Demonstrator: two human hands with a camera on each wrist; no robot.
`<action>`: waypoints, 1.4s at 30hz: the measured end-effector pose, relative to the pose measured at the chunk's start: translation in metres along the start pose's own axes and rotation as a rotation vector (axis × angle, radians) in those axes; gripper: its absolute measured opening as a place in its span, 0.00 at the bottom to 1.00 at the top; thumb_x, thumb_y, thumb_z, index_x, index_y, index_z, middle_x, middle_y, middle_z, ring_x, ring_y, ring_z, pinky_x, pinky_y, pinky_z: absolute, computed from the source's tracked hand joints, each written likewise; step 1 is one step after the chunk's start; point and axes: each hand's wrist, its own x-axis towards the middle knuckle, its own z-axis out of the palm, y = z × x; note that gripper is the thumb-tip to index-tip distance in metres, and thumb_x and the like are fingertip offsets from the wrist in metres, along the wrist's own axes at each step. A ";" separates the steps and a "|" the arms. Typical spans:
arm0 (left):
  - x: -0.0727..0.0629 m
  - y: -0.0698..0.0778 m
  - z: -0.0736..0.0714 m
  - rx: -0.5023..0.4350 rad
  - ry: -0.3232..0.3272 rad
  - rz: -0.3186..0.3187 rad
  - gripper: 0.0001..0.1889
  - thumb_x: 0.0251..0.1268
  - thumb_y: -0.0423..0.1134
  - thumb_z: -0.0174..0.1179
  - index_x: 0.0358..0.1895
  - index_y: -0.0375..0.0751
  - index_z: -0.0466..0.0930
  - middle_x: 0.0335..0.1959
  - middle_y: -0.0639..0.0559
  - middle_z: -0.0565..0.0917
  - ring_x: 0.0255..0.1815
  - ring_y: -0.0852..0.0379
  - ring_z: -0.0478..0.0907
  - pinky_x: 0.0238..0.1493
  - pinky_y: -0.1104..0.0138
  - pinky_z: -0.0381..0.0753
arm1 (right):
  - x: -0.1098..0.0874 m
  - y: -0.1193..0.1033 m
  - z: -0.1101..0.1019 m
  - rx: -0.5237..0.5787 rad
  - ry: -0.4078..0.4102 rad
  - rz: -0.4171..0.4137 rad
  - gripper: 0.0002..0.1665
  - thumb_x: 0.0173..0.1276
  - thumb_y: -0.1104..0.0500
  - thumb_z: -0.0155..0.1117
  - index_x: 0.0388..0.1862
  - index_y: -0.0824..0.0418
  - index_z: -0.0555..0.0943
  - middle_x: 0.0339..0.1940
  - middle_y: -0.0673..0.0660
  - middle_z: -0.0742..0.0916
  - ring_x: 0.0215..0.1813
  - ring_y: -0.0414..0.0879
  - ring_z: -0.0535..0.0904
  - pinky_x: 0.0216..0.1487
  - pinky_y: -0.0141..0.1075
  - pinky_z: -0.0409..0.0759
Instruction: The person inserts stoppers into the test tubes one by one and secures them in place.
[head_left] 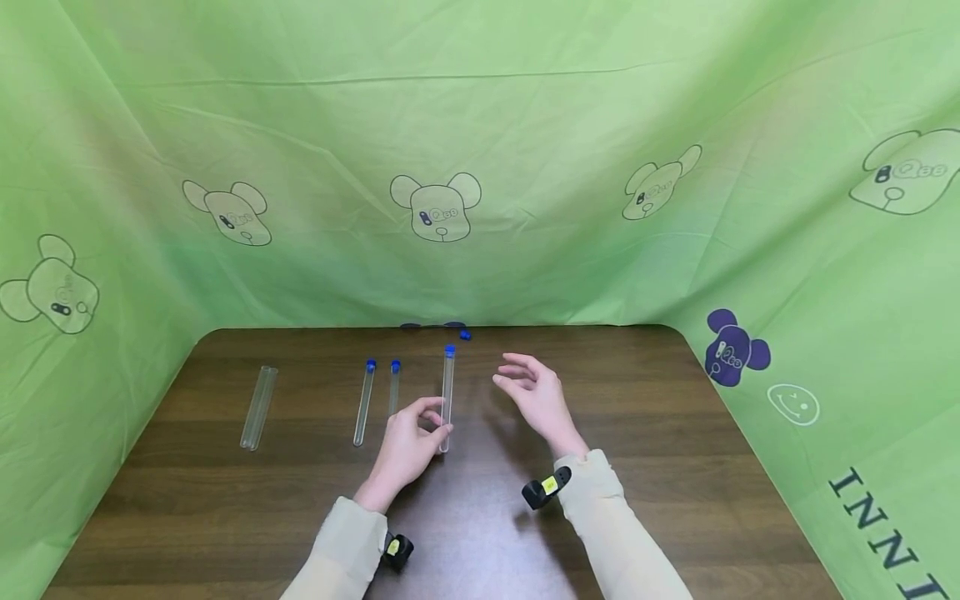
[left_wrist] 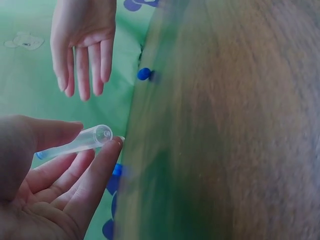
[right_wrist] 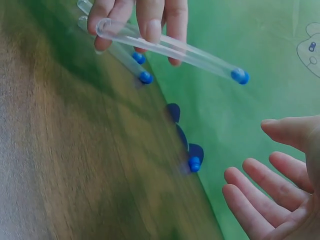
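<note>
My left hand [head_left: 407, 446] pinches a clear test tube [head_left: 447, 387] near its rounded lower end, between thumb and fingers. A blue cap [right_wrist: 240, 76] sits on the tube's far end. In the left wrist view the tube [left_wrist: 80, 143] points away, its round bottom toward the camera. To the right, apart from the tube, my right hand [head_left: 536, 398] is raised with relaxed fingers and nothing in them; the right wrist view shows its palm [right_wrist: 280, 200]. Left of the held tube lie two capped test tubes, one in full view [head_left: 363, 404], the other [head_left: 394, 390] partly hidden behind the left hand.
Uncapped clear tubes [head_left: 258, 408] lie side by side at the table's left. A loose blue cap [head_left: 465, 335] rests by the back edge of the wooden table [head_left: 637, 533]. Green printed cloth [head_left: 525, 275] hangs around the back and sides.
</note>
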 end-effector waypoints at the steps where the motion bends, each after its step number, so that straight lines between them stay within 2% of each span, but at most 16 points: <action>1: 0.000 0.000 -0.001 0.000 0.004 -0.003 0.20 0.63 0.29 0.69 0.58 0.35 0.81 0.33 0.53 0.84 0.19 0.56 0.83 0.22 0.66 0.80 | 0.001 0.000 -0.001 0.001 0.002 -0.001 0.25 0.68 0.60 0.72 0.64 0.61 0.80 0.53 0.64 0.87 0.50 0.55 0.86 0.55 0.46 0.81; 9: 0.001 -0.002 -0.012 0.014 0.030 -0.032 0.20 0.63 0.31 0.70 0.59 0.36 0.81 0.32 0.54 0.84 0.20 0.56 0.84 0.23 0.65 0.80 | 0.002 0.004 -0.010 -0.005 0.030 0.001 0.24 0.69 0.60 0.72 0.63 0.61 0.81 0.52 0.64 0.88 0.49 0.55 0.86 0.47 0.32 0.80; 18: 0.004 -0.010 -0.030 0.055 0.081 -0.038 0.21 0.63 0.30 0.70 0.59 0.32 0.82 0.31 0.53 0.85 0.23 0.60 0.83 0.24 0.66 0.79 | 0.003 0.009 -0.018 -0.009 0.069 0.002 0.23 0.68 0.60 0.72 0.61 0.62 0.81 0.51 0.63 0.88 0.48 0.55 0.86 0.47 0.30 0.80; 24: 0.005 -0.016 -0.042 0.069 0.119 -0.069 0.21 0.63 0.31 0.70 0.59 0.32 0.82 0.32 0.51 0.85 0.25 0.59 0.84 0.26 0.67 0.80 | 0.002 0.015 -0.021 -0.060 0.097 0.025 0.23 0.68 0.60 0.72 0.61 0.63 0.81 0.50 0.63 0.89 0.48 0.56 0.86 0.49 0.34 0.80; 33: 0.006 -0.017 -0.063 0.088 0.165 -0.091 0.23 0.62 0.30 0.70 0.60 0.30 0.81 0.33 0.49 0.87 0.26 0.55 0.87 0.25 0.69 0.77 | 0.002 0.022 -0.026 -0.135 0.120 0.062 0.24 0.69 0.57 0.72 0.61 0.63 0.81 0.49 0.61 0.89 0.49 0.56 0.87 0.54 0.47 0.80; 42: 0.006 -0.021 -0.077 0.104 0.179 -0.103 0.22 0.64 0.30 0.69 0.61 0.30 0.80 0.35 0.47 0.87 0.27 0.54 0.87 0.26 0.69 0.77 | 0.002 0.025 -0.029 -0.175 0.122 0.098 0.25 0.69 0.57 0.72 0.61 0.65 0.81 0.48 0.61 0.89 0.49 0.55 0.87 0.54 0.48 0.80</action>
